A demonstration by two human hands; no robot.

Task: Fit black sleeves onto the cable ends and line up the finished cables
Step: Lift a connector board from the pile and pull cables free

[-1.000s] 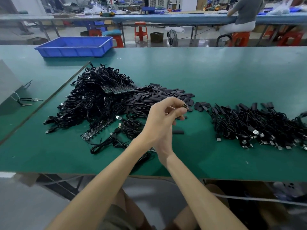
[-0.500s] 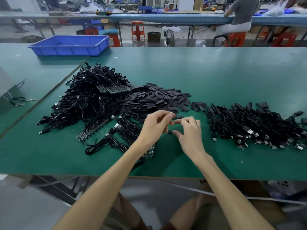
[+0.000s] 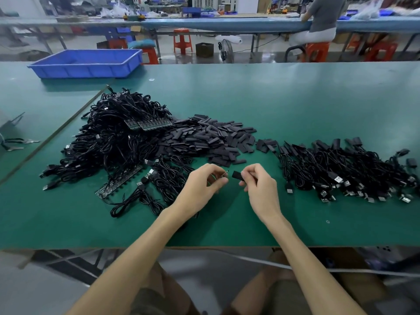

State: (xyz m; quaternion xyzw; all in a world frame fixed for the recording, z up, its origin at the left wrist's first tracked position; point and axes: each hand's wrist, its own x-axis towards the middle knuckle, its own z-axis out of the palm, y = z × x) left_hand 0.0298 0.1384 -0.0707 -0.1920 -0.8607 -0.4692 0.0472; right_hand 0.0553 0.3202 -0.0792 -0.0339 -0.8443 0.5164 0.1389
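My left hand [image 3: 204, 185] pinches a small cable end [image 3: 225, 174] whose tip points right. My right hand [image 3: 259, 187] pinches a black sleeve [image 3: 238, 175] a short gap away from that tip. Both hands hover above the green table [image 3: 295, 98] near its front edge. A big tangle of black cables [image 3: 118, 137] lies at the left. Loose black sleeves [image 3: 211, 139] are heaped in the middle. A row of sleeved cables [image 3: 345, 169] stretches along the right.
A blue bin [image 3: 86, 63] stands at the table's far left. Strips of small circuit boards [image 3: 118, 181] lie among the left cables. Pliers [image 3: 18, 144] rest at the left edge. A person sits at another bench behind, among red stools.
My hands uncrossed and came down toward the table. The right hand picked up a sleeve from the table and now holds it facing the cable end.
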